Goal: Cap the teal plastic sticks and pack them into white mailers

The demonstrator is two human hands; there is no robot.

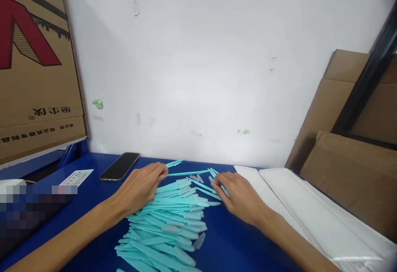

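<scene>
My left hand (141, 185) is closed in a pinch around one end of a slim turquoise eyebrow razor (189, 173), which points right toward my other hand. At my right hand (237, 193), the thumb and forefinger pinch a small translucent blade cap (212, 179). A few more razors lie just beside and behind those fingertips. Below and between both hands spreads a long pile of turquoise razors (164, 222), many with cloudy caps on their right ends. Loose caps (196, 178) rest between the hands, and another loose cap (199, 241) lies by the pile's right side.
A phone (120, 167) and a printed card (77, 177) lie on the blue table (229, 239) at left. White flat packages (322, 210) cover its right side. Cardboard boxes (37, 85) stand at left, with more cardboard (350, 181) at right. A white wall (198, 65) closes the back.
</scene>
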